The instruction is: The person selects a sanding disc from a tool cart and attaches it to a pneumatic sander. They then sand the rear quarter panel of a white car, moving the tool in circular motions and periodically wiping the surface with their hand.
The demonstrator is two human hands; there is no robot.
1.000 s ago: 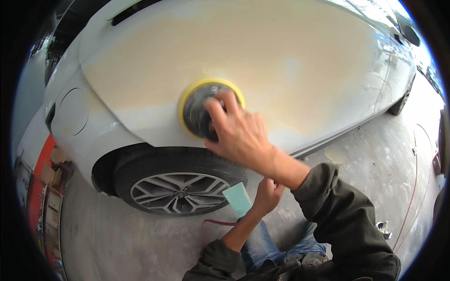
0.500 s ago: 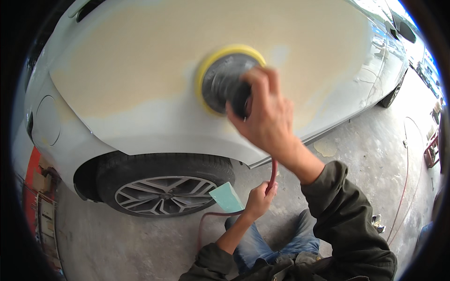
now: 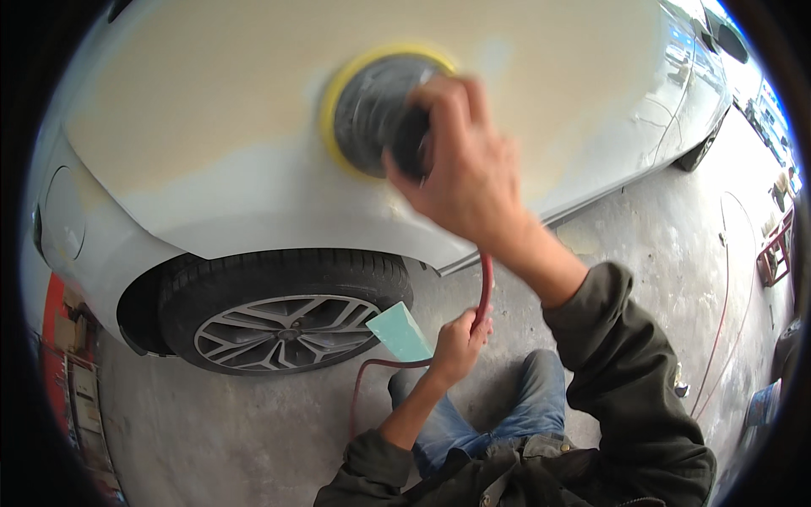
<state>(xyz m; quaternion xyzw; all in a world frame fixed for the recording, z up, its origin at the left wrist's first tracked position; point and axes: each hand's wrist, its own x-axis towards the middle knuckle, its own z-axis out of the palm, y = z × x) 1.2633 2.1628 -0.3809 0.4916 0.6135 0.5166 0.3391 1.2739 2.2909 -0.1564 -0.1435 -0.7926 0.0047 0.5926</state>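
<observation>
My right hand [image 3: 460,156], smeared by motion, wraps round the dark grip of a round sander [image 3: 372,114] with a yellow pad edge. The sander's pad is against the car's white body panel [image 3: 279,194], part of which is coated in a beige layer. A red hose [image 3: 487,283] leads down from under my right wrist to my left hand [image 3: 459,345], whose fingers are closed around it. Right beside that hand is a light green rectangular pad [image 3: 401,332]; I cannot tell whether it is held too.
Below the panel is the car's wheel [image 3: 287,334] with a black tyre. My knees [image 3: 541,389] are bent close to it on the grey concrete floor [image 3: 245,431]. Another hose [image 3: 725,279] lies at the right, near a red metal frame [image 3: 773,253]. Shelving with boxes [image 3: 84,380] stands far left.
The sander and my right hand have shifted up and left across the panel. My left hand has moved slightly up with the hose. The whole view has shifted a little.
</observation>
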